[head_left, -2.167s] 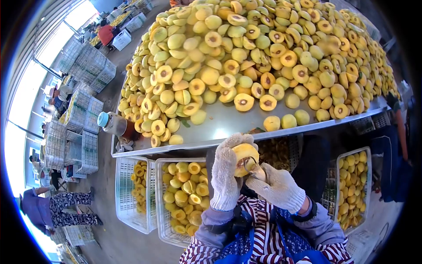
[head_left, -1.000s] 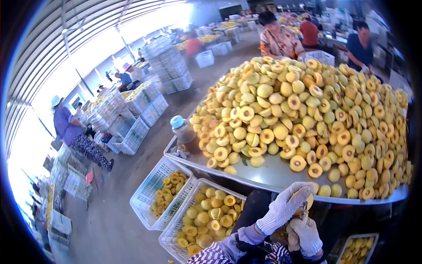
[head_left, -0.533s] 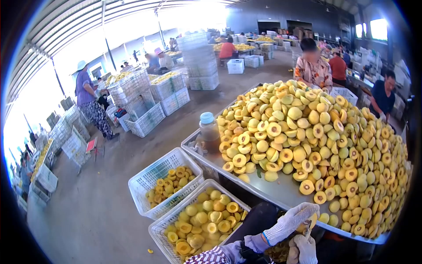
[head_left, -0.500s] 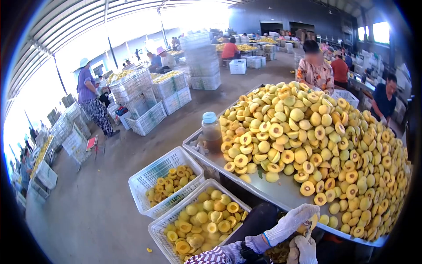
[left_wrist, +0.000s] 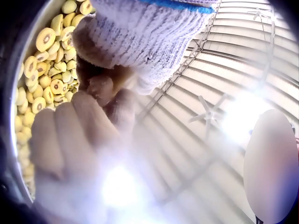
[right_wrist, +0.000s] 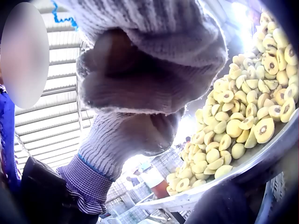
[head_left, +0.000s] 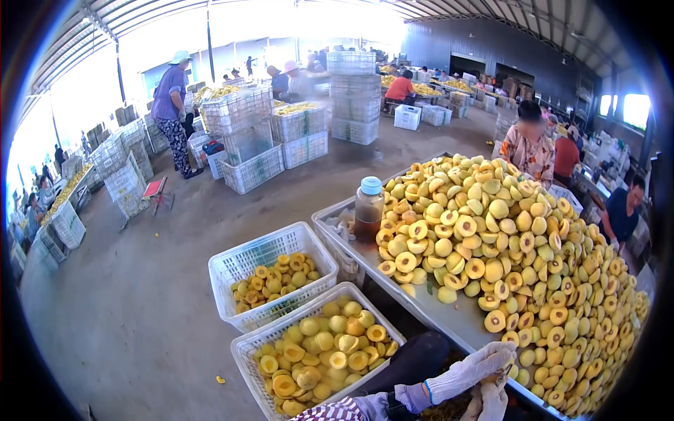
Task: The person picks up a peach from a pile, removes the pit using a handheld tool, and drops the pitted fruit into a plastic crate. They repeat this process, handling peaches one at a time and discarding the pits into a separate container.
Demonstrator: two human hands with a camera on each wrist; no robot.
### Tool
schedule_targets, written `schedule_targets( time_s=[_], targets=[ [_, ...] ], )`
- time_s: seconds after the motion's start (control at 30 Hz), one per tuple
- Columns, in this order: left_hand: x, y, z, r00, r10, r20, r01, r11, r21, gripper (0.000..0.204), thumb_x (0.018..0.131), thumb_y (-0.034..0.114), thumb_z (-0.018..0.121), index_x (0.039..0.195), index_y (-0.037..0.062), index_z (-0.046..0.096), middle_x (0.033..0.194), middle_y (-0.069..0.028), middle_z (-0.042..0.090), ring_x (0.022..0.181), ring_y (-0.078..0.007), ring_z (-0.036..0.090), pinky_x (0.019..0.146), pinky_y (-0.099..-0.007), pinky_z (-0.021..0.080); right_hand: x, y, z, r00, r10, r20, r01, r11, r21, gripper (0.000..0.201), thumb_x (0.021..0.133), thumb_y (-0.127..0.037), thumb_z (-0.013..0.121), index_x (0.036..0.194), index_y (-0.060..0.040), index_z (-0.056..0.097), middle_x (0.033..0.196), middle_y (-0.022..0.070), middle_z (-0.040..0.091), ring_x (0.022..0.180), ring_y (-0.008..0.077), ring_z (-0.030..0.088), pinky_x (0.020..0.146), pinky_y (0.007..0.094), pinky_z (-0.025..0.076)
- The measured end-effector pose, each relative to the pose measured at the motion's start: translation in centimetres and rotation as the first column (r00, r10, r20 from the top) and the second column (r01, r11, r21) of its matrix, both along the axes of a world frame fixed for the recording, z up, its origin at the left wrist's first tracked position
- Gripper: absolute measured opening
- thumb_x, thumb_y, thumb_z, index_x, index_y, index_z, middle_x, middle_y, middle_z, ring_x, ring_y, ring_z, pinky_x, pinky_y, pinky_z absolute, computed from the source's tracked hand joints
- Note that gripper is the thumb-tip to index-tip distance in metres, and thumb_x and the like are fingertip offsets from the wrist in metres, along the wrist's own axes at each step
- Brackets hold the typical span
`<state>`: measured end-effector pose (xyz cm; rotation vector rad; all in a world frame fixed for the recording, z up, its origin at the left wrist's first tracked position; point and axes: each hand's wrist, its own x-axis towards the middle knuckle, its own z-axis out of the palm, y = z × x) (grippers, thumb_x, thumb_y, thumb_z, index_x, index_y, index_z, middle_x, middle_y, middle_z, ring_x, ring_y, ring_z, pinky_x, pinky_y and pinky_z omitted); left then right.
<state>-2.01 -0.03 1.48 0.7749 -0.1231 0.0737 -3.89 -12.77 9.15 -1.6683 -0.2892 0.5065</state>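
Observation:
In knitted white gloves, the two hands meet low at the right of the head view. My left hand point(head_left: 467, 370) point(right_wrist: 133, 135) curls round a piece of yellow fruit point(left_wrist: 123, 76), mostly hidden by the glove. Just below it, my right hand point(head_left: 489, 402) point(left_wrist: 77, 135) has its fingers curled close against the fruit; the thin tool seen in it earlier is hidden now. Beside the hands, a metal table point(head_left: 428, 302) bears a big heap of halved yellow fruit point(head_left: 505, 231), many halves with brown centres.
Left of the knees stand two white crates, one partly filled point(head_left: 242, 263) and one full point(head_left: 246, 354) of fruit halves. A blue-lidded bottle point(head_left: 368, 210) stands at the table's corner. Stacked crates point(head_left: 354, 95), a red stool point(head_left: 156, 188) and several people are beyond.
The head view has swung left and up, showing more floor and hall, and the hands have shifted to its lower right. They stay together; the fruit and tool are less visible.

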Motion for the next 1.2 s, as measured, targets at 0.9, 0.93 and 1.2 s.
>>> schedule_targets(
  time_s=[0.9,0.93,1.2],
  targets=[
    [-0.2,1.4,-0.6,0.960,-0.098,-0.263,0.256,0.689,0.678,0.065,0.090,0.025,0.072,0.144,0.0085,0.041,0.130,-0.0091,0.056,0.121,-0.0182,0.053,0.104,-0.0314,0.041,5.5,-3.9,-5.9,0.962,-0.226,-0.154,0.219,0.974,-0.061,0.009,0.096,-0.022,0.062,0.095,-0.0134,0.059,0.058,-0.0050,0.049,0.042,0.0042,0.042,0.036,0.0192,0.034],
    [0.0,1.4,-0.3,0.954,-0.105,-0.280,0.280,0.643,0.713,0.063,0.089,0.025,0.072,0.142,0.0088,0.042,0.127,-0.0090,0.058,0.118,-0.0176,0.054,0.103,-0.0306,0.042,5.6,-4.1,-5.9,0.961,-0.223,-0.164,0.216,0.975,-0.060,0.009,0.096,-0.022,0.062,0.095,-0.0134,0.059,0.058,-0.0050,0.048,0.041,0.0043,0.042,0.036,0.0191,0.033],
    [0.5,3.1,-1.3,0.927,-0.178,-0.329,0.259,0.941,0.220,0.051,0.083,0.022,0.078,0.126,0.0079,0.053,0.109,-0.0033,0.061,0.097,-0.0096,0.058,0.079,-0.0232,0.050,6.4,-4.6,-4.4,0.943,-0.147,-0.299,0.146,0.989,-0.026,0.011,0.096,-0.024,0.061,0.100,-0.0140,0.060,0.058,-0.0048,0.050,0.040,0.0043,0.038,0.037,0.0185,0.031]
  ],
)
